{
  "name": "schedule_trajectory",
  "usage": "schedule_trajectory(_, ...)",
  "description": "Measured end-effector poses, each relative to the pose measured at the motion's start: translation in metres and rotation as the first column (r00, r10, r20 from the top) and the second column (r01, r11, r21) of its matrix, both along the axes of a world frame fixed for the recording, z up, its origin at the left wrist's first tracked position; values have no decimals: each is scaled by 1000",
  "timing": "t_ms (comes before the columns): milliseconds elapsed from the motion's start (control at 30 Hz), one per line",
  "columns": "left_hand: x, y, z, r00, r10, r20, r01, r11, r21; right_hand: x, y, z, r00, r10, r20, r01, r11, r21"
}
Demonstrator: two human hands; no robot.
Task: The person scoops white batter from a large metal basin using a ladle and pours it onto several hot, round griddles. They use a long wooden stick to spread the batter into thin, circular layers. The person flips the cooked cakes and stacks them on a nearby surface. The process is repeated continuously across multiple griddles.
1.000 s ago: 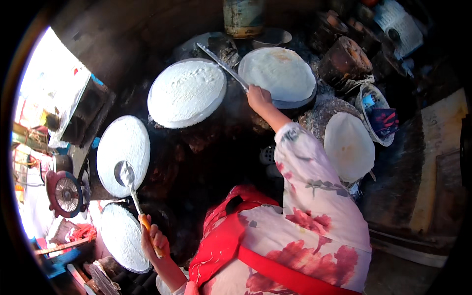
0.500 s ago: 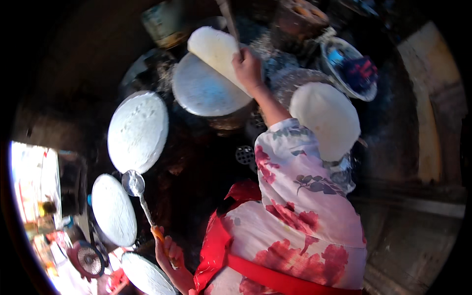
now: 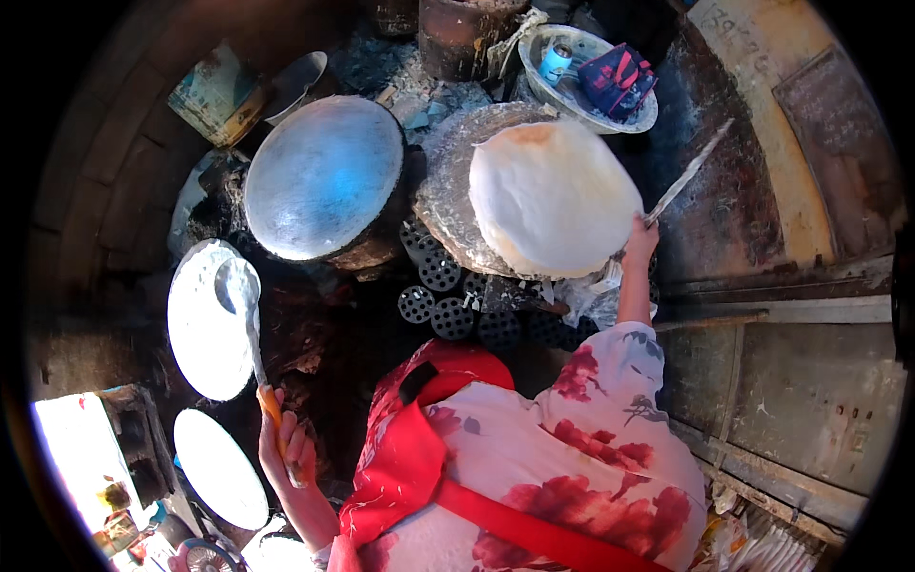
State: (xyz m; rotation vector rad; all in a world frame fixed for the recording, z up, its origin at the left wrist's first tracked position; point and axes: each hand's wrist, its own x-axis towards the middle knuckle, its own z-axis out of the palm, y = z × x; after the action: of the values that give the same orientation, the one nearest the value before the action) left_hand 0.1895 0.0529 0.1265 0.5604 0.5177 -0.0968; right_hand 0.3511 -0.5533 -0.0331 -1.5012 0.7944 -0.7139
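My left hand [image 3: 289, 452] is closed around the orange handle of a metal ladle [image 3: 243, 303]. The ladle's bowl overlaps the white, batter-coated round pan [image 3: 202, 334] at the left; whether it touches cannot be told. At the far right my right hand [image 3: 640, 238] grips a long, thin, pale stick [image 3: 693, 172] that points up and away. That hand is at the edge of a pale round flatbread [image 3: 558, 205], which lies over a round board or tray [image 3: 443, 181]. A bare round griddle [image 3: 324, 176] stands left of it.
Another white round pan [image 3: 221, 469] sits nearer at the left. Black briquettes with holes [image 3: 453, 317] lie below the flatbread. A basin [image 3: 610, 114] holds a blue can [image 3: 556, 63] and a dark bag [image 3: 618, 81]. A metal bucket [image 3: 214, 95] and a rusty drum [image 3: 467, 38] stand behind.
My right hand has swung right with the stick, and the flatbread has gone from the griddle onto the round board. The ladle's bowl now reaches over the left pan.
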Motion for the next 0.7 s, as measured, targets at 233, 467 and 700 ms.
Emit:
schedule_trajectory(233,15,-25,-6,1000,-14,-27,14,1000,-24,0,-21,-39,833,-107,-543,-231,824,-518)
schedule_trajectory(467,-27,-40,-8,986,149,-77,-155,985,-81,42,30,9,894,-283,-346,-198,442,-875)
schedule_trajectory(700,-149,-71,-20,828,560,38,-539,812,-223,87,347,-3,157,906,-394,-870,-62,-490)
